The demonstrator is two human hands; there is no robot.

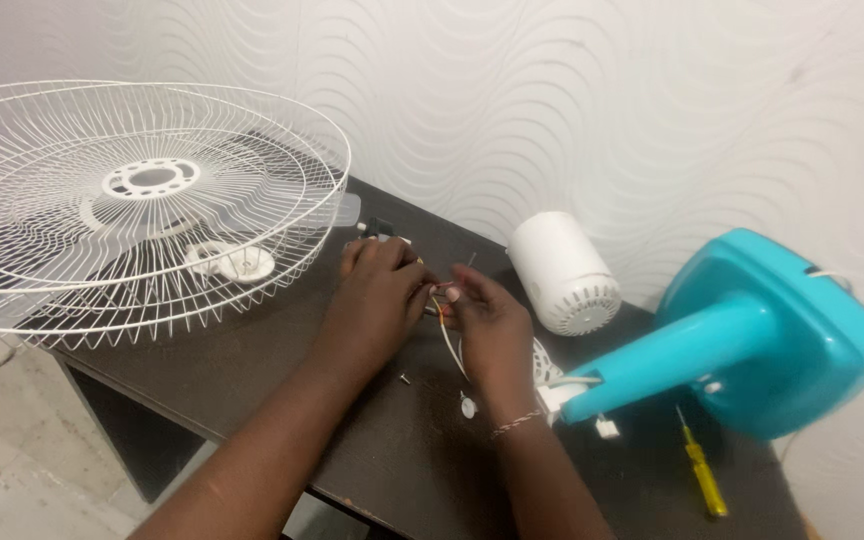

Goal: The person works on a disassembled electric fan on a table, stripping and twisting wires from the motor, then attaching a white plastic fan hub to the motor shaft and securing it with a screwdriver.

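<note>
At frame centre, the left hand (380, 290) and right hand (487, 325) pinched thin, limp wires (445, 300); they seemed best gripped near their ends.

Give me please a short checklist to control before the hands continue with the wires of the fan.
1. Both hands on the wires: ok, left hand and right hand pinch them together.
2. Screwdriver within reach: ok, lies on the table right of the turquoise fan base.
3. Loose screw safe: ok, on the table, away from the edge.
4. Fan grille stable: not ok, overhangs the table's left edge.
5. Power disconnected: cannot tell.
</note>
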